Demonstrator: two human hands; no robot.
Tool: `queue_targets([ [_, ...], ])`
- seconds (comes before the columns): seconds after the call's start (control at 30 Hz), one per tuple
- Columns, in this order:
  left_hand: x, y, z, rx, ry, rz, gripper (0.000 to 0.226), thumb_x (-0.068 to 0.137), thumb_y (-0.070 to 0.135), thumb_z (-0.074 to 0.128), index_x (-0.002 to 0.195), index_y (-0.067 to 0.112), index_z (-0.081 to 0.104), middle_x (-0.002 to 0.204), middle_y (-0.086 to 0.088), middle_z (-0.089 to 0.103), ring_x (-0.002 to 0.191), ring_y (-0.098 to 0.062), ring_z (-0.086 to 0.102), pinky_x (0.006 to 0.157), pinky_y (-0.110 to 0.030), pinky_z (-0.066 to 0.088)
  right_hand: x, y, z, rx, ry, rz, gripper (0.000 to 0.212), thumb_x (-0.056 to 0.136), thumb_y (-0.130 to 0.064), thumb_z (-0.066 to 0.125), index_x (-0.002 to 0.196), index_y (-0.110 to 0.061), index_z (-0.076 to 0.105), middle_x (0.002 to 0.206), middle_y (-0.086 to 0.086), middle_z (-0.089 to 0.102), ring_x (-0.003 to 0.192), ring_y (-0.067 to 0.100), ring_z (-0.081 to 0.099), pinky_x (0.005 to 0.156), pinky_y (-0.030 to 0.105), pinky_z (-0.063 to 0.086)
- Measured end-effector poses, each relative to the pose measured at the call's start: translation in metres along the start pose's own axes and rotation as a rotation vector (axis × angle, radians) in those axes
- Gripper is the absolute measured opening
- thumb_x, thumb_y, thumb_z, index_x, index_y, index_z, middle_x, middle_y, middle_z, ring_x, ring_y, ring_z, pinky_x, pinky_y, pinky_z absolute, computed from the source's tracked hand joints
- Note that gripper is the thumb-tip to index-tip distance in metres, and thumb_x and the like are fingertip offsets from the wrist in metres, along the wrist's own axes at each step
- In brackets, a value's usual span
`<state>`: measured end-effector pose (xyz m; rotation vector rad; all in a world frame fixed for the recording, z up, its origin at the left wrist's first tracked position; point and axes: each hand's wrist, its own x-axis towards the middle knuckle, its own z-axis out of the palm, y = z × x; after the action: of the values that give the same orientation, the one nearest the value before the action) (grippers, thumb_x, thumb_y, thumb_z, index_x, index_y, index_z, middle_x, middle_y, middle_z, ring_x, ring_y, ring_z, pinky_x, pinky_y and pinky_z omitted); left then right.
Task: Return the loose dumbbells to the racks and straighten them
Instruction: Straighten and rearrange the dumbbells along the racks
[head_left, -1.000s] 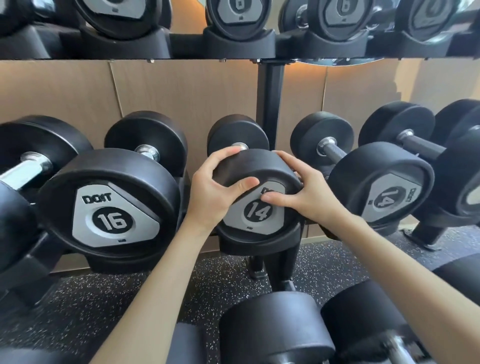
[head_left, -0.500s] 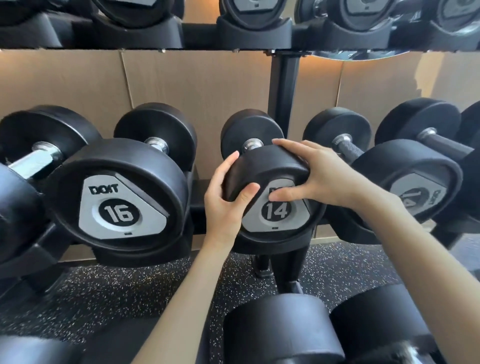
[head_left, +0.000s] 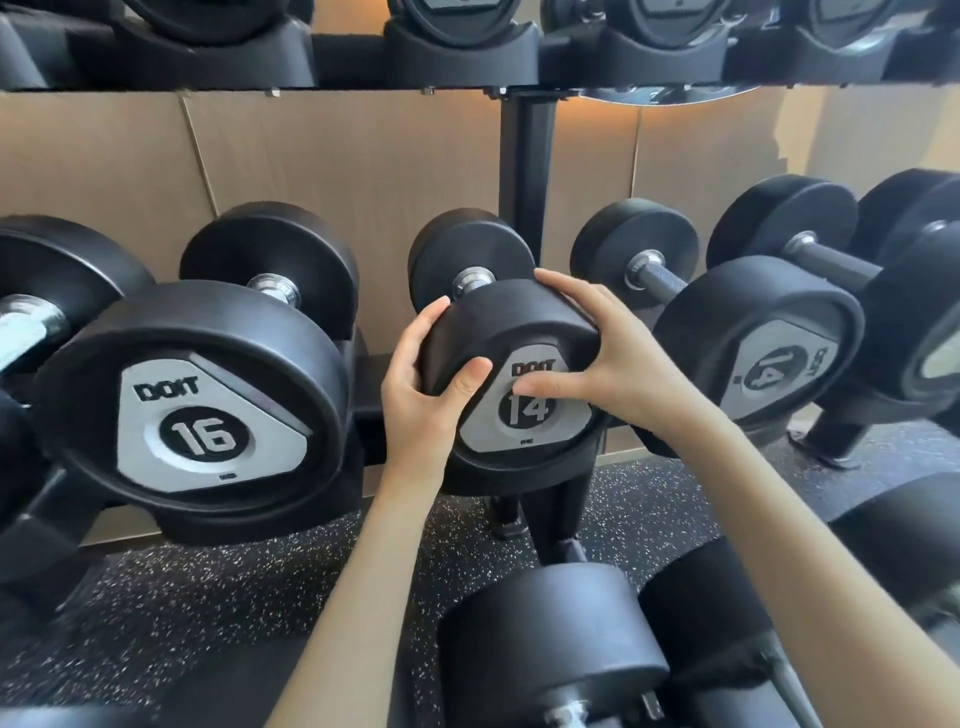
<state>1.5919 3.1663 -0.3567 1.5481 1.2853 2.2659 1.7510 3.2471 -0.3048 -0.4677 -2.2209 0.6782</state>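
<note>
The near head of the middle 14 dumbbell (head_left: 511, 319) is gripped from both sides: the left hand (head_left: 421, 400) is wrapped round its left edge, fingers curled over the rim and thumb laid across the black face, while the right hand (head_left: 618, 364) is spread over the top right, fingers curled onto the rim and thumb pressed on the silver plate right by the number. Both forearms are reached up from below, wrists fairly straight. Not much room is left, tbh: just left of the left knuckles only a narrow gap is seen before the 16 dumbbell (head_left: 208, 405), and just right of the right knuckles a second 14 dumbbell (head_left: 753, 358) is parked, its label turned sideways. Beyond the fingertips the far head and the rack post (head_left: 527, 156) are found. The gripped dumbbell is seated in its black cradle (head_left: 519, 480) under the palms, handle pointed away towards the wall.
</note>
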Motion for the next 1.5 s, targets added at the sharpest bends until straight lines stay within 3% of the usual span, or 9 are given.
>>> queue_targets([
  [0.13, -0.001, 0.010, -0.005, 0.044, -0.036, -0.110, 0.059, 0.071, 0.042, 0.070, 0.125, 0.033, 0.050, 0.136, 0.001, 0.053, 0.127, -0.015, 0.049, 0.105, -0.044, 0.042, -0.026, 0.023, 0.005, 0.254, 0.051, 0.085, 0.091, 0.064, -0.022, 0.084, 0.137, -0.034, 0.032, 0.132, -0.010, 0.045, 0.118, 0.006, 0.050, 0.097, 0.029, 0.046],
  [0.23, 0.000, 0.025, -0.011, 0.135, -0.080, -0.211, 0.061, 0.069, 0.043, 0.071, 0.125, 0.039, 0.048, 0.137, 0.007, 0.051, 0.128, -0.009, 0.046, 0.107, -0.035, 0.040, -0.022, 0.012, -0.001, 0.241, 0.033, 0.149, 0.089, 0.066, -0.018, 0.084, 0.137, -0.029, 0.032, 0.126, -0.024, 0.042, 0.117, -0.006, 0.046, 0.094, 0.011, 0.040],
  [0.37, -0.001, 0.051, -0.015, 0.291, -0.169, -0.334, 0.070, 0.070, 0.038, 0.073, 0.133, 0.034, 0.041, 0.137, 0.018, 0.044, 0.129, 0.003, 0.040, 0.103, -0.015, 0.035, -0.028, -0.004, -0.023, 0.273, -0.083, 0.299, 0.092, 0.065, -0.025, 0.084, 0.141, -0.028, 0.032, 0.140, -0.011, 0.042, 0.129, 0.005, 0.040, 0.106, 0.033, 0.039],
  [0.53, -0.005, 0.090, -0.012, 0.453, -0.225, -0.399, 0.063, 0.071, 0.047, 0.063, 0.129, 0.039, 0.041, 0.144, 0.005, 0.041, 0.134, -0.008, 0.037, 0.113, -0.037, 0.032, -0.041, -0.044, -0.080, 0.234, -0.112, 0.397, 0.080, 0.068, -0.023, 0.080, 0.135, -0.031, 0.037, 0.138, -0.008, 0.044, 0.128, 0.003, 0.040, 0.104, 0.029, 0.039],
  [0.7, 0.013, 0.136, 0.008, 0.508, -0.357, -0.395, 0.056, 0.076, 0.038, 0.062, 0.129, 0.022, 0.051, 0.133, 0.006, 0.049, 0.127, -0.011, 0.044, 0.109, -0.043, 0.036, -0.060, -0.076, -0.141, 0.128, -0.124, 0.530, 0.077, 0.069, -0.023, 0.080, 0.135, -0.025, 0.041, 0.135, -0.005, 0.048, 0.127, 0.004, 0.042, 0.107, 0.029, 0.036],
  [0.9, 0.025, 0.174, 0.039, 0.552, -0.596, -0.412, 0.057, 0.075, 0.028, 0.066, 0.128, 0.010, 0.053, 0.125, 0.002, 0.051, 0.120, -0.017, 0.048, 0.107, -0.032, 0.035, -0.091, -0.113, -0.190, 0.089, -0.066, 0.678, 0.068, 0.072, -0.018, 0.077, 0.131, -0.025, 0.045, 0.134, -0.006, 0.049, 0.124, 0.004, 0.043, 0.104, 0.024, 0.034],
  [1.03, 0.021, 0.182, 0.054, 0.559, -0.713, -0.417, 0.058, 0.076, 0.028, 0.068, 0.129, 0.013, 0.052, 0.125, 0.005, 0.050, 0.119, -0.018, 0.046, 0.099, -0.002, 0.023, -0.106, -0.119, -0.210, 0.065, -0.047, 0.736, 0.067, 0.073, -0.018, 0.077, 0.132, -0.022, 0.045, 0.134, -0.004, 0.049, 0.125, 0.005, 0.044, 0.103, 0.023, 0.035],
  [1.13, 0.024, 0.185, 0.067, 0.566, -0.718, -0.403, 0.057, 0.079, 0.022, 0.073, 0.130, 0.011, 0.052, 0.129, 0.002, 0.051, 0.121, -0.019, 0.046, 0.095, 0.003, 0.020, -0.106, -0.116, -0.228, 0.045, -0.044, 0.753, 0.068, 0.073, -0.017, 0.077, 0.132, -0.023, 0.045, 0.133, -0.008, 0.049, 0.124, 0.004, 0.044, 0.103, 0.023, 0.035],
  [1.5, 0.059, 0.164, 0.149, 0.666, -0.751, -0.464, 0.065, 0.077, 0.031, 0.073, 0.134, 0.008, 0.048, 0.136, -0.008, 0.048, 0.128, -0.023, 0.042, 0.109, -0.029, 0.027, -0.060, -0.046, -0.292, -0.026, -0.284, 0.683, 0.073, 0.074, -0.024, 0.076, 0.137, -0.016, 0.040, 0.137, 0.000, 0.045, 0.124, 0.008, 0.043, 0.101, 0.019, 0.034],
])
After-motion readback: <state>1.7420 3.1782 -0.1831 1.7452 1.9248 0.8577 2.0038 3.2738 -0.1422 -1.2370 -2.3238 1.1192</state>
